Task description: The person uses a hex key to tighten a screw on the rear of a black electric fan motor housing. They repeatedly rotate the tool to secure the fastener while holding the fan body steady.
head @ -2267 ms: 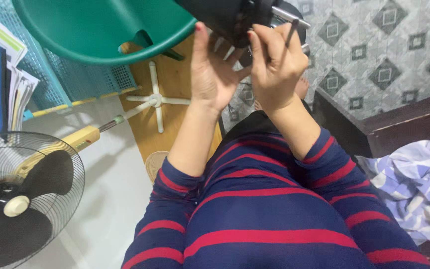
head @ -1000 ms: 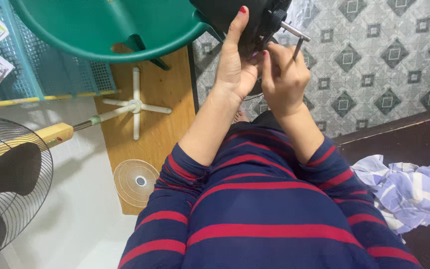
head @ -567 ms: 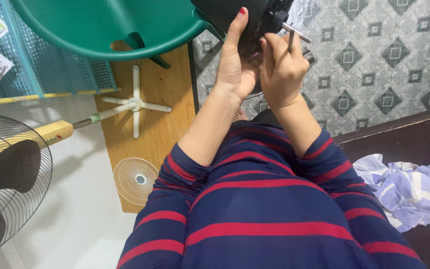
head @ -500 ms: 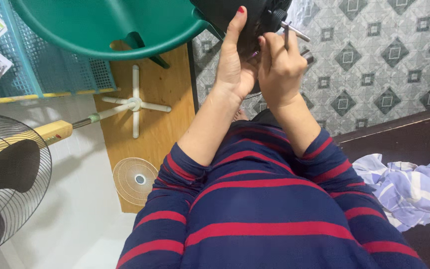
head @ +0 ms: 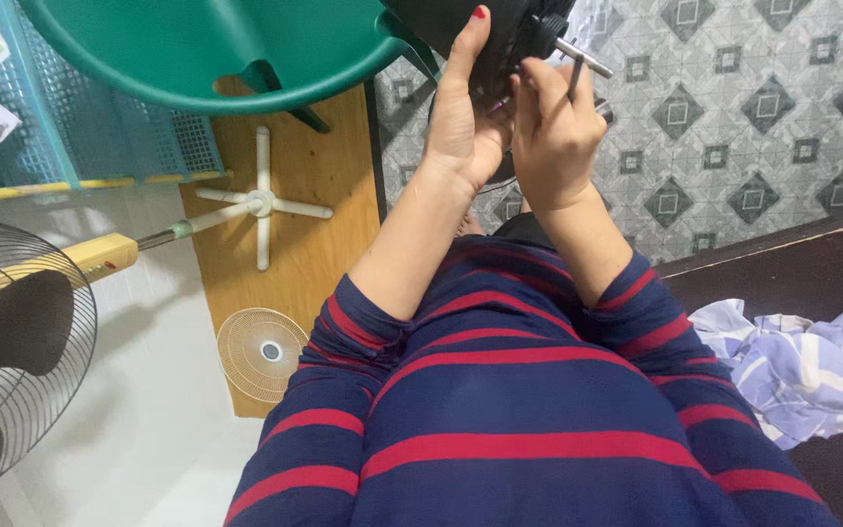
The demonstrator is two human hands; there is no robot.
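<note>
Fan motor housing [head: 485,29] held up at far centre, both hands on it.
Left hand [head: 461,127] was wrapped around the rigid, probably heavy body; right hand [head: 548,137] fingers were pinched at the shaft [head: 582,59] end.

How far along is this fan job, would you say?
Somewhere in the middle, I'd guess. Already apart: a wire fan guard lies on the floor and a small round grille on the wooden board. In hand: the left hand steadies the black motor housing, its bare metal shaft sticking out, while the right hand works at it. Those loose parts remain unattached.
</note>
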